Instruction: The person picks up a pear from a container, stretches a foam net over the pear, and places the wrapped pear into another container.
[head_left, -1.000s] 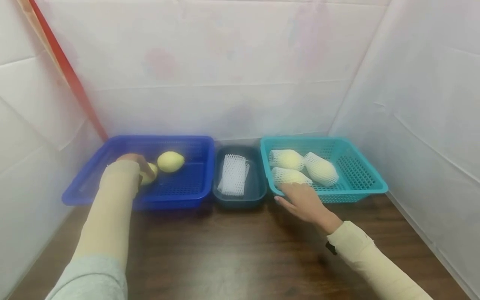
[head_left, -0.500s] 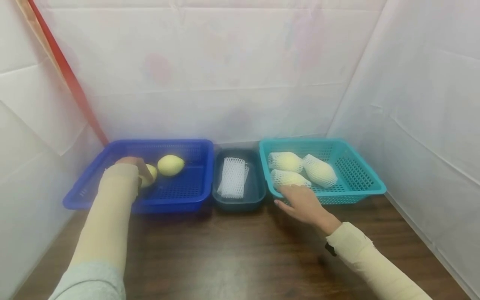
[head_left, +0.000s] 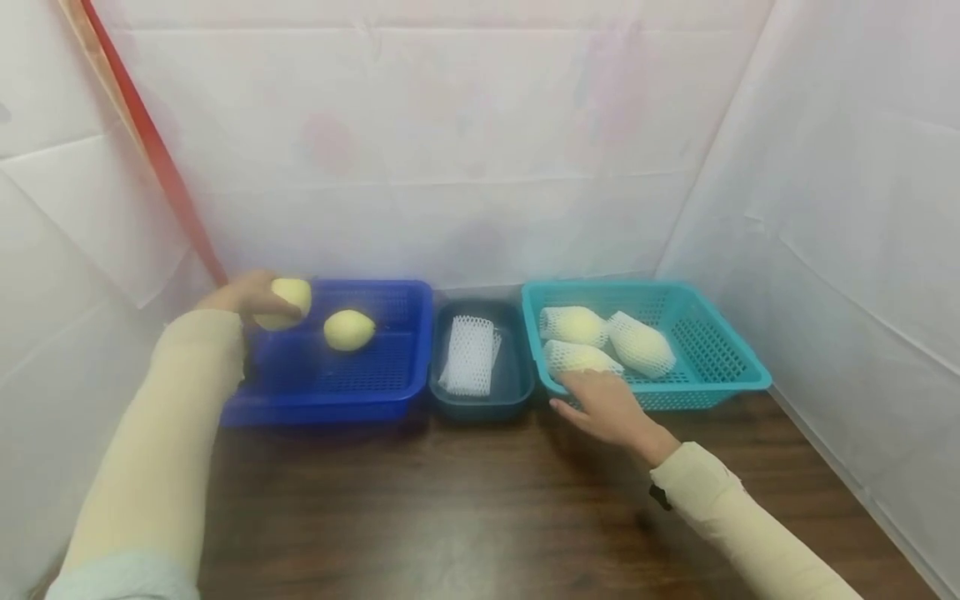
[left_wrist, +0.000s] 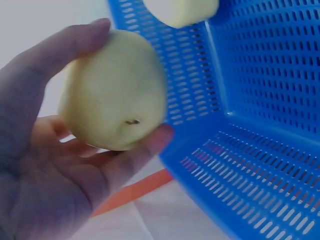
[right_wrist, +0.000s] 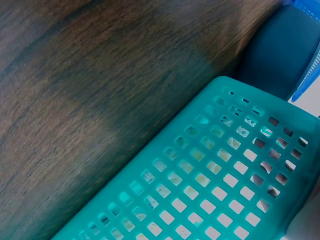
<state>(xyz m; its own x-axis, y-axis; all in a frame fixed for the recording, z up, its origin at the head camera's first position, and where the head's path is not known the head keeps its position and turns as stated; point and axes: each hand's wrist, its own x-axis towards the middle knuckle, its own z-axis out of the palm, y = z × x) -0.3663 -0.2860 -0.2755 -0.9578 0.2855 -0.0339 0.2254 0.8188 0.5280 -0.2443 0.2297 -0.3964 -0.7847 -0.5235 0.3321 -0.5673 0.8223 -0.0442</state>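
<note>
My left hand (head_left: 251, 293) grips a pale yellow pear (left_wrist: 117, 92) above the left part of the blue basket (head_left: 375, 406). Thumb and fingers curl round the fruit, whose small dark end faces the left wrist camera. Another pear (head_left: 349, 330) lies in that basket. My right hand (head_left: 609, 408) holds the front rim of the teal basket (head_left: 705, 387), fingers over the rim and thumb outside; the fingertips are hidden. Just behind those fingers lies a foam-netted pear (head_left: 581, 357). Two more netted pears, one at the back (head_left: 579, 325) and one to the right (head_left: 641, 344), share the basket.
Between the baskets stands a dark blue-grey tray (head_left: 480, 410) holding white foam net sleeves (head_left: 469, 354). All containers stand on a brown wooden table (head_left: 450, 500). White sheeting (head_left: 465, 125) encloses the back and sides, with a red strip (head_left: 161, 158) at left.
My left hand has lifted the pear up from the blue basket and moved slightly left with it. The other pear stays in that basket. My right hand keeps its place on the teal basket.
</note>
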